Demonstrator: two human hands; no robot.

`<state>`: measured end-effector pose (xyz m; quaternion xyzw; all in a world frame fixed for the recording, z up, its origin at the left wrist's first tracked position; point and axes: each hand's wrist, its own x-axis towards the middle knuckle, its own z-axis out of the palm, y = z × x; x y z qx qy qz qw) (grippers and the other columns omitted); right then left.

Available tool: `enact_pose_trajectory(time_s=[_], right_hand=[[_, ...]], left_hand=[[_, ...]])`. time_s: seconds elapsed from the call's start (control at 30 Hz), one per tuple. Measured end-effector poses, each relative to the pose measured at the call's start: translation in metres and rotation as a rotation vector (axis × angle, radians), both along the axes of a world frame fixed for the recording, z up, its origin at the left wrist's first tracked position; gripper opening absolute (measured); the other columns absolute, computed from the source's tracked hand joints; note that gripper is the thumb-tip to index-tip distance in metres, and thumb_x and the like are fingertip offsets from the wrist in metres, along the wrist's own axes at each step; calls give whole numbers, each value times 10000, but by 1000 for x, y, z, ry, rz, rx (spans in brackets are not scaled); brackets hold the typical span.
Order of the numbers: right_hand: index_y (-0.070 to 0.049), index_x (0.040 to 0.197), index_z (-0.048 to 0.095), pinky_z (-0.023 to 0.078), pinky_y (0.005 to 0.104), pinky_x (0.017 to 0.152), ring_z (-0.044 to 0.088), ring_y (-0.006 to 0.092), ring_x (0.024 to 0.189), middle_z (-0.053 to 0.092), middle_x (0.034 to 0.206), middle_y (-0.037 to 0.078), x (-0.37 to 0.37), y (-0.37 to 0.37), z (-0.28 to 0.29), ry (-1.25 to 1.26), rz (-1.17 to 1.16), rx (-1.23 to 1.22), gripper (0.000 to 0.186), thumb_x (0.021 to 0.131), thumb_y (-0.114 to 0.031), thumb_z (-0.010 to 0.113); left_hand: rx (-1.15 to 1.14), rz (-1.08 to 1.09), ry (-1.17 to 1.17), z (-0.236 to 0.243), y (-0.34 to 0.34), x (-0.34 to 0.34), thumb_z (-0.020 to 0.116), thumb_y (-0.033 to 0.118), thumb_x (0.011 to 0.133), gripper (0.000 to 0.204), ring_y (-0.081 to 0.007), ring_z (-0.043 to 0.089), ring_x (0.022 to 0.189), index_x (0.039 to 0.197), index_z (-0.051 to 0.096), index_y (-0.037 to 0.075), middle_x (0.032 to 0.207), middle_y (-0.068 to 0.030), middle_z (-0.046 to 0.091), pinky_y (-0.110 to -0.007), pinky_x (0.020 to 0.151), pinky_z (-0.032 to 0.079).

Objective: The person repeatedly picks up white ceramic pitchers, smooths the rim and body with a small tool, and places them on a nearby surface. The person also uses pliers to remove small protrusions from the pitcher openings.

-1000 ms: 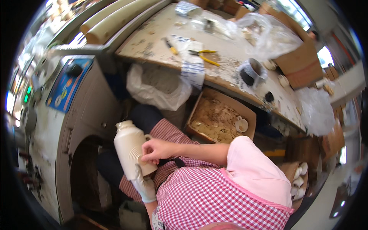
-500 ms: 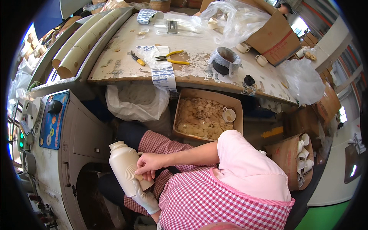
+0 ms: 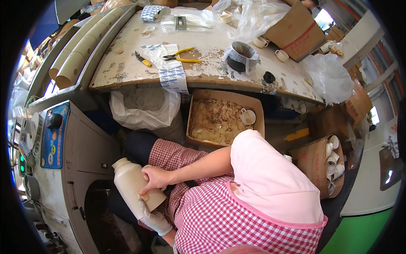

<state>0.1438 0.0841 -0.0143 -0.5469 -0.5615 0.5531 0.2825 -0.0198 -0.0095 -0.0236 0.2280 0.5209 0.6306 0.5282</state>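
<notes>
A cream plastic jug [image 3: 130, 183] with a short neck and concentric rings on its side lies tilted across my lap, neck pointing away to the upper left. My left hand [image 3: 155, 219], in a pale glove, grips it from below near its base. Across the jug's upper side rests my bare right hand [image 3: 154, 178], fingers curled over the far edge and partly hidden. Its thumb is pressed down on the ringed side, right by a small tan disc [image 3: 144, 197]. The gloved fingertips also come close to that disc.
Ahead stands a box of tan discs [image 3: 220, 122] with a cream cup [image 3: 248, 116] in it. Left of it is a white sack [image 3: 144, 114]. The worn table [image 3: 122, 70] bears yellow-handled pliers [image 3: 184, 55]. A carton of cream parts [image 3: 308, 165] stands right, a cabinet [image 3: 95, 139] left.
My right hand has gone from a fingertip pinch at the disc to a thumb press with fingers curled over the jug. The whole view has shifted slightly.
</notes>
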Motion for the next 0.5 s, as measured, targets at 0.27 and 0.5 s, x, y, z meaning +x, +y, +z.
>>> enact_pose_trajectory(time_s=[0.27,0.5], right_hand=[[-63,830,462,592,436,471,637,225,795,588,843,102,-1,12,-7,-30,115,-98,647,652,-375,1001],[-80,828,482,465,349,567,568,189,689,559,774,60,6,11,-4,181,122,49,635,670,-432,986]], left_hand=[[40,-165,111,-3,-10,-11,653,203,1030,415,-315,661,1142,1345,614,-64,1334,-250,639,-435,993,536],[72,-177,127,5,-6,-8,653,191,1036,437,-287,657,1137,1371,579,-79,1337,-222,632,-415,979,547]])
